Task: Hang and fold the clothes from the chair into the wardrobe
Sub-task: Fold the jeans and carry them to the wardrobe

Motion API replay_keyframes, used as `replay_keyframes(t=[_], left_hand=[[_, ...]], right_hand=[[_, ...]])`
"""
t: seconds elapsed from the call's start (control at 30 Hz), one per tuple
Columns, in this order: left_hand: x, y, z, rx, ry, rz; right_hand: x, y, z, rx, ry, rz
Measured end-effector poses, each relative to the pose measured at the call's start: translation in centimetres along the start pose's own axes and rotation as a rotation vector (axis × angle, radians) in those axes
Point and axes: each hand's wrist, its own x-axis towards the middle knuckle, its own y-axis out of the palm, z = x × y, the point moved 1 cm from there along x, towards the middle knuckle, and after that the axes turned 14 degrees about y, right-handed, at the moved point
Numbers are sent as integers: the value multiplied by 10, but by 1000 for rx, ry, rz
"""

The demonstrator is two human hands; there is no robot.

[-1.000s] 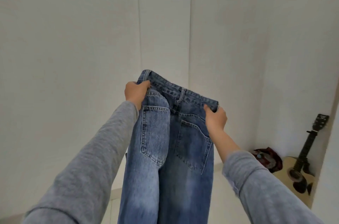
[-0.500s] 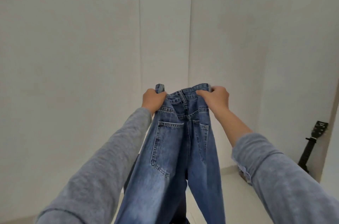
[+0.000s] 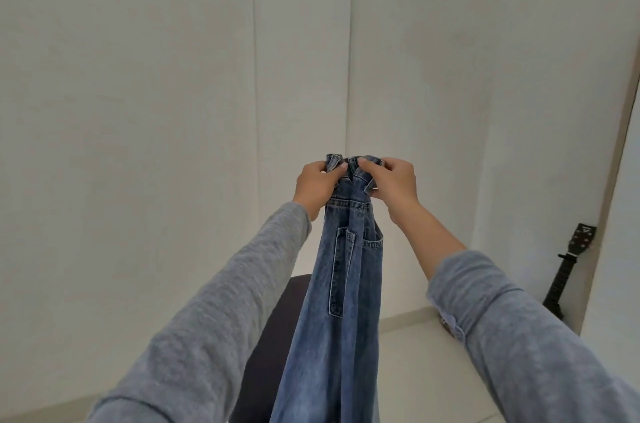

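Folded jeans [image 3: 349, 270] in both hands [image 3: 316, 188] [image 3: 393, 184]

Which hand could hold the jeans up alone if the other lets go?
Probably the right hand: its fingers curl over most of the bunched waistband of the jeans, while the left hand only pinches one edge.

Your top is a long-sleeved grey knit, soft and faintly heathered, with a fine marl grain on both arms. Your left sleeve [image 3: 214, 312] fills the lower left of the frame and reaches the wrist, ending in a plain edge just below your left hand [image 3: 315, 187]. A crease crosses it near the bottom edge of the frame. Your right sleeve [image 3: 519, 336], at lower right, reads a shade bluer and stops partway along the forearm — its cuff sits bunched and rumpled, leaving the forearm bare up to your right hand [image 3: 394, 183]. Both hands are bare.
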Motion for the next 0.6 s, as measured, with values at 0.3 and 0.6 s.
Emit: replay_keyframes(t=[0.3,0.6], left_hand=[[-13,-4,-7,-257,-36,-50],[-31,-10,-15,-324,-2,151]], right_hand=[[-21,3,5,193,75,397],[-21,-7,3,59,46,305]])
